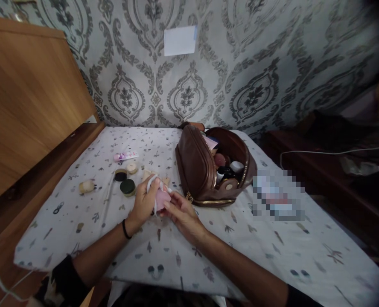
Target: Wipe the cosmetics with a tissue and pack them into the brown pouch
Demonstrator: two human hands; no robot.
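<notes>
Both hands meet above the printed cloth, left of the open brown bag. My left hand is closed round a small pink item with a white cord or strip looped over it. Against the right side of the same pink item, the fingers of my right hand are pressed. A black band circles my left wrist. Just left of the hands stand a dark-lidded jar, a second dark-lidded jar and a small cream-coloured jar. Pale flat pieces lie partly hidden behind my left hand.
A pink-and-white tube and a small yellowish bottle lie on the left of the table. Cosmetics fill the bag. A blurred-out item lies right of it. A wooden cabinet borders the left side.
</notes>
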